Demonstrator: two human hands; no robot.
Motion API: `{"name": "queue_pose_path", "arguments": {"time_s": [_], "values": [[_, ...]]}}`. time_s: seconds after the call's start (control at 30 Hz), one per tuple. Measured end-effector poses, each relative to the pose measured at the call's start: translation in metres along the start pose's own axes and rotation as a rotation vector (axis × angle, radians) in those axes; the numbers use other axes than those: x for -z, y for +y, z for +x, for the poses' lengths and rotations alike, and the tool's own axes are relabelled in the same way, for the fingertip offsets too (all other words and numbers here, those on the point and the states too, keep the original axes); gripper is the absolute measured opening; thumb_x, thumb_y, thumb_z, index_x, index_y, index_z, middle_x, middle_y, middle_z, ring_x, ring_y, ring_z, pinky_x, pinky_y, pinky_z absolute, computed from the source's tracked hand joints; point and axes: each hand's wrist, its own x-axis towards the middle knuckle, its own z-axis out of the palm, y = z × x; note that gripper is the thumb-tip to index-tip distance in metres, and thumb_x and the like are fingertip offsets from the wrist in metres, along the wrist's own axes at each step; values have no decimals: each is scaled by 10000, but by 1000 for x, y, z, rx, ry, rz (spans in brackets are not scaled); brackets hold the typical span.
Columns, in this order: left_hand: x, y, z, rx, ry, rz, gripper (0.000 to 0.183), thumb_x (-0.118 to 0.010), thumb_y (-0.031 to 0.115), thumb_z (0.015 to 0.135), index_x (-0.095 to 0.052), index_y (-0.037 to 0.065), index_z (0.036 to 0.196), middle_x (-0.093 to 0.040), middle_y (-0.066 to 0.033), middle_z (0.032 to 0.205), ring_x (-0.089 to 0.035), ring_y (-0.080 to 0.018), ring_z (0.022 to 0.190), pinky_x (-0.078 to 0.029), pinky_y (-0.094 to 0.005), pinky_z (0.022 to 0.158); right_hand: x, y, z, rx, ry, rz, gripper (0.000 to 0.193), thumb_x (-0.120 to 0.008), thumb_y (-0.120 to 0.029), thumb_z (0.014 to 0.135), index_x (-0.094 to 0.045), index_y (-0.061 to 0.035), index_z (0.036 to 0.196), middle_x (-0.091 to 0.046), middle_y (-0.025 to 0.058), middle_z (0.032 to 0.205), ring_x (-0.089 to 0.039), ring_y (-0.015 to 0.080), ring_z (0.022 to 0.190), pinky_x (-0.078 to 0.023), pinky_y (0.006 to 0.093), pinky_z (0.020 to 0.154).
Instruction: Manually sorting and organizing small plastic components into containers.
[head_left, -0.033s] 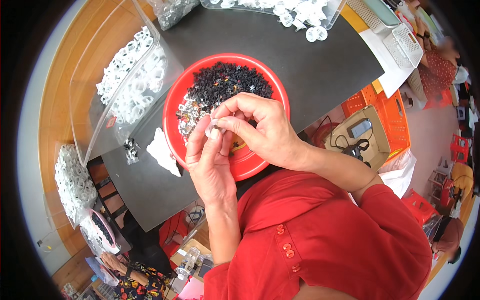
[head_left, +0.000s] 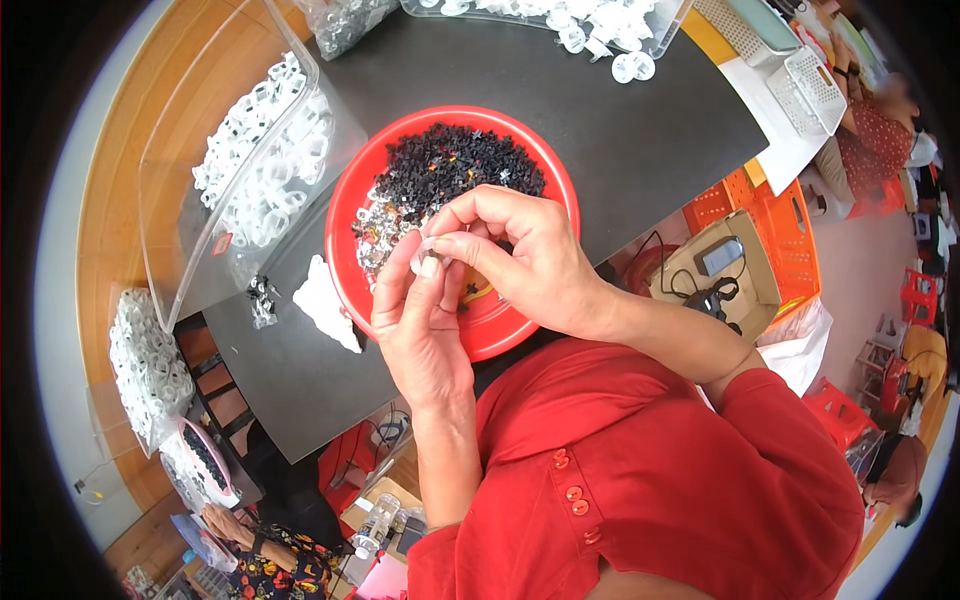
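At mid-frame, a small clear piece [head_left: 417, 260] is pinched between the fingertips of left hand [head_left: 425, 335] and right hand [head_left: 545, 262], over the red basin [head_left: 563, 195], presumably so dropped bits are caught.

A cardboard box [head_left: 765, 275] holding a phone [head_left: 720, 257] and a black corded device [head_left: 713, 300] sits beside an orange crate [head_left: 788, 228].
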Motion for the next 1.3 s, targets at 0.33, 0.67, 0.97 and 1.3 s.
{"name": "queue_pose_path", "arguments": {"time_s": [0.33, 0.67, 0.97, 1.3], "values": [[-3, 9, 3, -39, 69, 56, 413, -535, 72, 912, -468, -71, 1294, -603, -155, 1158, -628, -209, 1026, -531, -294, 884, 6, -9, 12, -22, -137, -55, 111, -619, -67, 868, -649, 25, 923, -667, 100, 841, -644, 143, 738, -509, 270, 645], [15, 29, 8, -93, 66, 219, 396, -501, 52, 924, -442, -57, 1300, -542, -238, 1268, -587, -289, 1143, -521, -309, 923, 22, -2, -6, 314, -507, -1010, 152, -688, -191, 776, -666, -85, 883, -556, 35, 967, -548, 179, 892, -354, 360, 777], [11, 22, 2, -191, 15, 398, 200, -573, 89, 932, -609, -19, 1097, -637, -156, 1118, -640, -200, 998, -506, -273, 857, 15, 10, -6, 446, -421, -1002, 125, -683, -160, 786, -638, -61, 847, -590, 45, 952, -559, 177, 844, -355, 345, 789], [-1, 21, -5, 185, -120, -46, 128, -556, 110, 947, -616, 28, 1024, -653, -95, 1027, -638, -165, 942, -519, -322, 876, 20, -17, 14, 356, -232, -378, 107, -688, -162, 814, -671, -85, 886, -590, 3, 770, -542, 142, 647, -359, 313, 781]]}}
